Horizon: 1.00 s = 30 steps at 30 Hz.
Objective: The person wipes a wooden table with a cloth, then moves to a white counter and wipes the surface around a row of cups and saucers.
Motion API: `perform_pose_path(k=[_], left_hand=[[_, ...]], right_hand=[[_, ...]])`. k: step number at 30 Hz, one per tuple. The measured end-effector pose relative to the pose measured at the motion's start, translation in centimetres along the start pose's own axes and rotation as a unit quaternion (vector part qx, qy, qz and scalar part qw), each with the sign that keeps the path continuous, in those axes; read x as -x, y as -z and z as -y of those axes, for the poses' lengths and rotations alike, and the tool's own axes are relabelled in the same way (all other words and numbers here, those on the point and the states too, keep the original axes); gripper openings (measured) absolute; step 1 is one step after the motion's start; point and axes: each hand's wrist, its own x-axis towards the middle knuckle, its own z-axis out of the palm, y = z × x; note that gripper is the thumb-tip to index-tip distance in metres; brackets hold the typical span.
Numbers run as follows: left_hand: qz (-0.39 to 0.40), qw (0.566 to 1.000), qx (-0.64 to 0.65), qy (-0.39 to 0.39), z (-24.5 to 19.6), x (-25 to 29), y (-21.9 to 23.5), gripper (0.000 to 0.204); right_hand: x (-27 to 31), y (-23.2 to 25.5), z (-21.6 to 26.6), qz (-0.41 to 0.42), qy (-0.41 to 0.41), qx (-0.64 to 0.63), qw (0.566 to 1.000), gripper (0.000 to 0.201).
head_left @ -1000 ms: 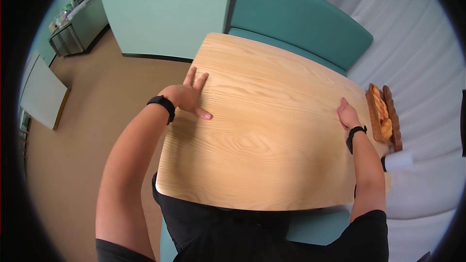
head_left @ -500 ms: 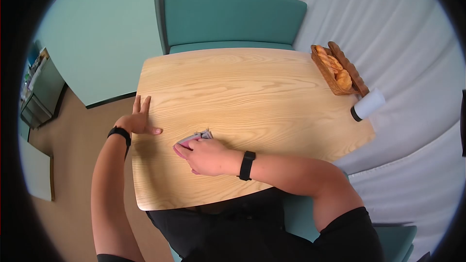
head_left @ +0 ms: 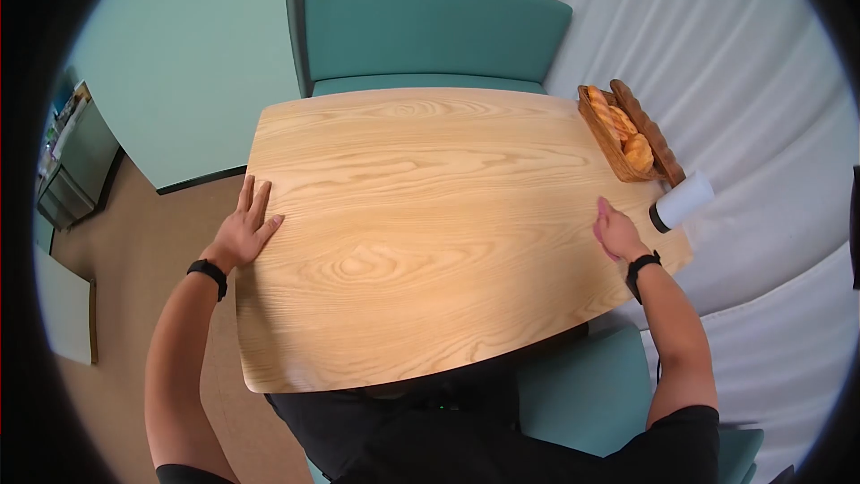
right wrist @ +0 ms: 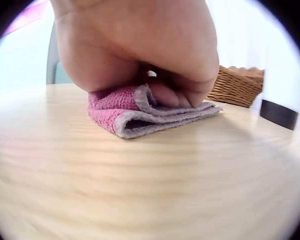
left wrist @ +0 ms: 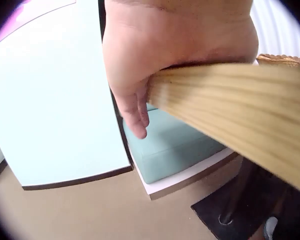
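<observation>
Two hands on table: left flat, right pressing cloth near basket.

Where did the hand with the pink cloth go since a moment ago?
The right hand slid the pink cloth across the table, from near the left hand over to the right edge, close to the bread basket and the white roll. It presses the cloth down the whole way. The left hand stayed flat on the table's left edge; basket and roll did not move.
</observation>
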Motion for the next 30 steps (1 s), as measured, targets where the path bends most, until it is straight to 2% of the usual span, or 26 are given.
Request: perform_pose_path(k=[3,8,11,13,14,16,17,19,21,23,24,26,28,30], left_hand=[[-0.035,0.999,0.009,-0.011,-0.7,0.3,0.1,0.075],[-0.069,0.997,0.024,-0.006,0.1,-0.3,-0.7,0.072],[-0.073,0.997,0.017,0.0,0.5,-0.6,-1.1,0.072],[-0.069,0.997,0.02,0.008,0.3,-0.6,-0.9,0.072],[-0.067,0.997,0.021,0.011,0.2,-0.5,-0.9,0.071],[-0.072,0.997,0.028,0.011,0.1,-0.5,-0.8,0.071],[-0.075,0.997,0.032,0.01,0.1,-0.6,-0.9,0.07],[-0.078,0.997,0.021,0.013,0.2,-0.7,-1.1,0.069],[-0.082,0.996,0.015,0.013,0.5,-0.7,-1.2,0.069],[-0.084,0.996,0.016,0.01,0.8,-0.8,-1.3,0.068],[-0.091,0.996,0.016,0.005,0.7,-0.8,-1.2,0.067],[-0.099,0.995,0.018,-0.003,0.7,-0.5,-1.4,0.066],[-0.101,0.995,0.019,-0.004,0.6,-0.5,-1.3,0.065],[-0.104,0.994,0.022,-0.004,0.6,-0.6,-1.3,0.065]], right_hand=[[-0.4,0.2,-1.8,0.016,-0.055,0.016,0.998,0.035],[-2.6,1.7,3.3,0.046,-0.082,-0.013,0.995,0.025],[-5.2,-0.6,7.0,0.003,0.037,0.021,0.999,0.03],[-6.6,-3.3,10.7,-0.08,0.192,0.003,0.978,0.04],[-6.8,-3.1,14.2,-0.04,0.212,-0.008,0.976,0.043],[-6.2,-3.8,21.4,-0.03,0.289,-0.023,0.956,0.052],[-5.9,-4.4,25.1,0.0,0.313,-0.026,0.95,0.053],[-3.7,-4.8,32.2,0.01,0.418,-0.041,0.907,0.052],[0.9,-2.1,39.1,0.127,0.434,0.02,0.892,0.054],[4.6,-3.3,42.4,0.076,0.515,-0.047,0.853,0.059],[5.6,-2.7,43.2,0.102,0.546,-0.044,0.83,0.063],[5.7,-2.9,42.7,0.124,0.523,-0.079,0.84,0.063],[3.4,-3.0,39.7,0.096,0.477,-0.056,0.872,0.06],[-0.4,-3.1,34.2,0.105,0.397,-0.052,0.91,0.06]])
